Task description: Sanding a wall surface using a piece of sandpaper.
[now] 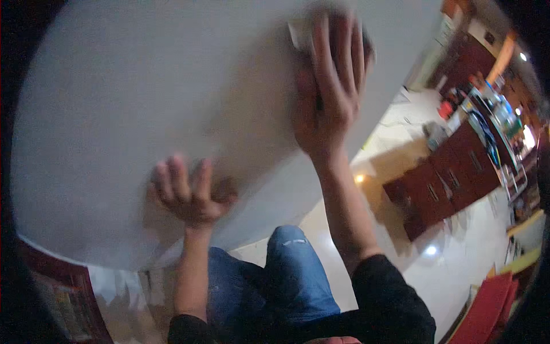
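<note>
A broad, smooth, pale grey surface, perhaps a wall or panel, fills the view ahead of me. My right hand is at its upper right, blurred, pressing a dark object flat to it; the object's kind is mostly hidden under the fingers. A small whitish piece shows at that object's left edge. Lower and to the left, my left hand rests against or just off the same surface, fingers spread, nothing in it. Shadows of both hands fall on the surface.
My knees in blue jeans are bent close below the surface. To the right, a dark red drawer cabinet with cluttered items on top stands on a glossy pale floor. Red boards are at lower right, a dark red-framed case at lower left.
</note>
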### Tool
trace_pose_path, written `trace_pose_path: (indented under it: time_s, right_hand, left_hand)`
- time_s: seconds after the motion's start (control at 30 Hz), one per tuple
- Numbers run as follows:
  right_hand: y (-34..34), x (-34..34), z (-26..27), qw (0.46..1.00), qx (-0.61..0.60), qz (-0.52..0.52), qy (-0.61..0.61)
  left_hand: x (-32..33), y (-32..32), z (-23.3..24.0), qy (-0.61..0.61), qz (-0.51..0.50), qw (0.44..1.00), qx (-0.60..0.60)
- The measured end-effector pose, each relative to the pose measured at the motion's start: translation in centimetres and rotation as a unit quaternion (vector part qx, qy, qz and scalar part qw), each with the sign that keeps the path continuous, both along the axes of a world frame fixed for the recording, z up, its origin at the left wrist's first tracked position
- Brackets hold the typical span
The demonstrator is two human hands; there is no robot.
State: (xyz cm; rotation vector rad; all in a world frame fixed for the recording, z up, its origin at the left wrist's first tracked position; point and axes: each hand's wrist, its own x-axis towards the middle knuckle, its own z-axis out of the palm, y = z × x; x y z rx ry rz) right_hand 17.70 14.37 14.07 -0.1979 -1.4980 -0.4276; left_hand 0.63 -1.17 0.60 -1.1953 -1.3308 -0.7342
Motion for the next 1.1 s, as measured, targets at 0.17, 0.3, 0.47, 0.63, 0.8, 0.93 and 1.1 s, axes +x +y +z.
trace_pose_path:
  time_s: [0.17,0.3,0.47,0.63,0.8,0.93,1.1]
  right_hand:
    - [1.0,0.0,4.9,0.997,0.059,0.024,0.047]
    - [-1.4,0.5,-8.2,0.992,-0.119,-0.028,-0.003]
    - [-1.7,0.3,-10.5,0.990,-0.140,-0.021,-0.024]
    - [0.7,-0.2,5.0,0.999,-0.001,-0.018,0.026]
    - [0.9,0.5,3.1,0.999,-0.002,0.010,0.037]
    - [-3.7,-0.5,-14.0,0.989,-0.148,-0.022,-0.020]
    - [-0.7,0.1,-10.6,0.997,-0.071,-0.003,-0.001]
  left_hand:
    - [1.2,0.7,0.1,0.001,0.050,0.999,0.014]
    - [1.5,1.6,-0.4,0.004,-0.004,1.000,0.027]
    - [1.3,1.1,-0.5,0.011,0.007,1.000,0.025]
    - [0.9,0.7,0.0,-0.020,0.014,0.999,0.023]
    - [1.3,1.4,-0.3,-0.003,0.007,1.000,0.025]
    - [0.1,0.2,-0.7,0.016,0.014,1.000,0.018]
    - [0.5,0.4,-1.1,0.014,0.008,1.000,0.010]
